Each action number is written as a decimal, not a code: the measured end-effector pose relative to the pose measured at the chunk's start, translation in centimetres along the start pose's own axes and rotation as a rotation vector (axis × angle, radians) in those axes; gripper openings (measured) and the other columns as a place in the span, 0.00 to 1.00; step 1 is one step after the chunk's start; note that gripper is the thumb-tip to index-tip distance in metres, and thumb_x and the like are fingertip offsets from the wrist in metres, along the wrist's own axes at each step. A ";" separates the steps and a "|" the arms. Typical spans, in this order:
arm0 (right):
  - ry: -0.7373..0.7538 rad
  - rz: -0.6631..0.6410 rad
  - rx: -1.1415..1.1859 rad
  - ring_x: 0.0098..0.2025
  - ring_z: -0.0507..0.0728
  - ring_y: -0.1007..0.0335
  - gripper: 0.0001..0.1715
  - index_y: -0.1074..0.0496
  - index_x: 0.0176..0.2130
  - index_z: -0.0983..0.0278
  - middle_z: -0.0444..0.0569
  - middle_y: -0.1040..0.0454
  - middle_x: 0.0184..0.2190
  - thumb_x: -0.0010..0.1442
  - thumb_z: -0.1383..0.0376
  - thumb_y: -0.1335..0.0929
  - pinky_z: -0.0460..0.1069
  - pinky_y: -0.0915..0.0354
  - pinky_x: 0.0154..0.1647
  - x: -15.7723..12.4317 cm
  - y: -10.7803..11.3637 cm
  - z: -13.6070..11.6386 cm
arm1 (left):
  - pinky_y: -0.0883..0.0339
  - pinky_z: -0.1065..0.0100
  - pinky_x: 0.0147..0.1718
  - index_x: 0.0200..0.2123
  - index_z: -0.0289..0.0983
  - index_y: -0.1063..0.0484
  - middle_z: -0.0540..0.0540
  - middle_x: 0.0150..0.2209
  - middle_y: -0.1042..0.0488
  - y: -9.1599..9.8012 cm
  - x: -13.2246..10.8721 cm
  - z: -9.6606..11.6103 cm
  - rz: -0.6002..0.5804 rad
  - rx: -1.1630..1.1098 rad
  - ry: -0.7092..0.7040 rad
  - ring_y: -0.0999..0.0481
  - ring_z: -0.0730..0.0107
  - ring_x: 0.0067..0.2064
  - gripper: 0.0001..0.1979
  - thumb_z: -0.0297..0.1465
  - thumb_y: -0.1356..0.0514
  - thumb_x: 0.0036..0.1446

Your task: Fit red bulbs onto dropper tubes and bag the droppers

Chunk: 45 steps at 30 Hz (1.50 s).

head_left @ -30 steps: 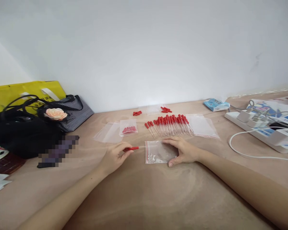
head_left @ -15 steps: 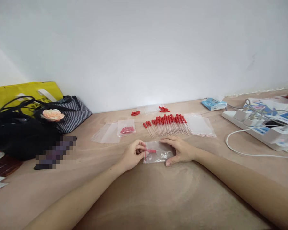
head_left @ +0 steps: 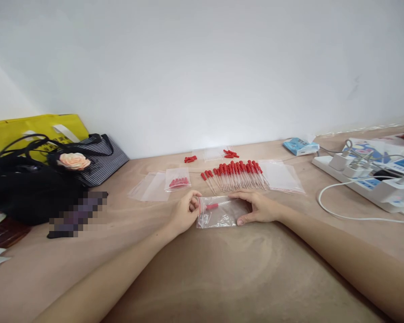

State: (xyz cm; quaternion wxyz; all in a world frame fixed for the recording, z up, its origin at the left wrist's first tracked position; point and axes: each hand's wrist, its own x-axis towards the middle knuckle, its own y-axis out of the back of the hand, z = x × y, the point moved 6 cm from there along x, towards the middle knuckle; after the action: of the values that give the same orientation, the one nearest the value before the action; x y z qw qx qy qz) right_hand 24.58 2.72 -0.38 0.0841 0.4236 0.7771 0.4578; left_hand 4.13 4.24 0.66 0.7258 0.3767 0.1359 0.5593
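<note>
A clear zip bag (head_left: 224, 219) with a red seal line lies between my hands, and a dropper with a red bulb (head_left: 212, 206) is inside it. At the bag's left, sealed-strip end, my left hand (head_left: 186, 212) has its fingers closed on the edge. My right hand (head_left: 261, 207) rests at the other end, thumb and fingers spread apart along the bag's two sides. Behind the bag, several red-bulbed droppers (head_left: 237, 175) lie side by side in a row. To their left, a small bag of red bulbs (head_left: 178, 179) lies flat.
Flat clear bags (head_left: 151, 187) lie left, and another stack of bags (head_left: 283, 176) lies right of the droppers. Loose red bulbs (head_left: 190, 159) sit near the wall. A white power strip (head_left: 343, 172) with cables is at right; a black bag (head_left: 33, 193) stands at left.
My left hand has shifted slightly left to the bag's end, and the dropper's red bulb now lies fully clear of its fingers inside the bag. The right hand has moved slightly right.
</note>
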 end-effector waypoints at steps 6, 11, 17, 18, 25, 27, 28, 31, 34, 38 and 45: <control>-0.007 0.006 -0.002 0.51 0.62 0.40 0.43 0.40 0.53 0.62 0.54 0.37 0.50 0.41 0.47 0.30 0.57 0.43 0.51 0.0 -0.2 0.0 | 0.39 0.63 0.39 0.36 0.36 0.32 0.44 0.38 0.36 2.2 6.2 0.5 -0.012 0.395 -0.273 0.32 0.66 0.36 0.10 0.25 0.50 0.52; -0.003 0.004 -0.007 0.51 0.62 0.41 0.42 0.39 0.52 0.62 0.54 0.36 0.50 0.41 0.47 0.30 0.57 0.43 0.51 0.1 0.0 -0.2 | 0.41 0.62 0.43 0.33 0.37 0.29 0.45 0.36 0.33 1.3 12.2 -0.7 -0.181 0.412 -0.334 0.33 0.61 0.42 0.12 0.22 0.41 0.42; 0.001 0.019 0.002 0.51 0.60 0.40 0.40 0.38 0.51 0.63 0.54 0.36 0.49 0.43 0.48 0.31 0.55 0.42 0.50 0.2 0.2 -0.6 | 0.38 0.71 0.32 0.25 0.35 0.30 0.49 0.27 0.29 0.8 13.8 -1.8 -0.324 0.375 -0.339 0.31 0.69 0.31 0.06 0.22 0.41 0.40; 0.004 0.020 0.003 0.50 0.60 0.40 0.40 0.38 0.51 0.64 0.54 0.36 0.49 0.43 0.48 0.31 0.55 0.42 0.50 0.2 0.2 -0.6 | 0.39 0.72 0.31 0.25 0.35 0.30 0.49 0.27 0.29 0.9 13.5 -1.7 -0.325 0.374 -0.341 0.31 0.70 0.30 0.04 0.23 0.41 0.41; 0.015 0.016 0.026 0.51 0.61 0.40 0.41 0.37 0.51 0.62 0.53 0.36 0.50 0.41 0.48 0.30 0.56 0.43 0.51 0.2 0.0 -0.3 | 0.39 0.70 0.35 0.29 0.37 0.29 0.48 0.32 0.27 4.6 9.6 -0.2 -0.261 0.374 -0.352 0.31 0.69 0.34 0.06 0.28 0.46 0.49; 0.013 0.009 0.024 0.51 0.61 0.40 0.41 0.38 0.52 0.62 0.53 0.36 0.50 0.41 0.48 0.30 0.56 0.43 0.51 0.2 0.0 -0.3 | 0.39 0.69 0.37 0.30 0.38 0.29 0.48 0.32 0.28 6.5 7.5 0.0 -0.212 0.387 -0.362 0.30 0.69 0.35 0.07 0.30 0.46 0.51; 0.010 0.004 0.022 0.51 0.61 0.40 0.41 0.38 0.52 0.62 0.53 0.36 0.50 0.41 0.48 0.30 0.56 0.43 0.51 0.1 -0.1 -0.3 | 0.38 0.69 0.37 0.31 0.39 0.29 0.48 0.33 0.28 7.7 6.2 -0.1 -0.142 0.390 -0.359 0.30 0.69 0.36 0.08 0.31 0.47 0.52; 0.001 -0.003 0.020 0.51 0.61 0.40 0.41 0.38 0.52 0.62 0.53 0.36 0.50 0.41 0.48 0.30 0.57 0.43 0.51 0.1 -0.1 -0.1 | 0.35 0.69 0.34 0.33 0.39 0.29 0.48 0.32 0.29 10.2 2.0 -1.1 0.012 0.364 -0.314 0.30 0.69 0.35 0.09 0.34 0.47 0.53; 0.004 -0.007 0.021 0.51 0.61 0.41 0.41 0.38 0.52 0.61 0.53 0.37 0.50 0.41 0.47 0.30 0.58 0.44 0.51 0.1 -0.2 -0.1 | 0.32 0.70 0.33 0.34 0.41 0.30 0.48 0.33 0.30 10.6 -1.5 -2.5 0.066 0.282 -0.237 0.29 0.69 0.35 0.09 0.35 0.47 0.53; 0.015 -0.007 0.017 0.51 0.61 0.41 0.41 0.38 0.52 0.62 0.54 0.36 0.50 0.42 0.47 0.31 0.58 0.44 0.51 0.1 -0.2 -0.1 | 0.31 0.70 0.32 0.33 0.40 0.29 0.47 0.33 0.30 10.1 -3.3 -3.2 0.093 0.275 -0.204 0.29 0.69 0.34 0.08 0.35 0.46 0.53; 0.013 -0.012 -0.004 0.51 0.61 0.41 0.41 0.38 0.52 0.62 0.54 0.36 0.50 0.42 0.47 0.31 0.58 0.44 0.51 0.0 -0.2 -0.1 | 0.32 0.70 0.31 0.34 0.40 0.29 0.47 0.32 0.30 9.3 -2.7 -2.7 0.050 0.327 -0.200 0.29 0.69 0.33 0.10 0.35 0.48 0.55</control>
State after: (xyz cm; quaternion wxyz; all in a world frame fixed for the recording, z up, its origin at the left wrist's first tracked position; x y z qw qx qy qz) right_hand 24.40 2.65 -0.45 0.0826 0.4160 0.7792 0.4614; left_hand -5.06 3.63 4.77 0.6506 0.5465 0.1427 0.5076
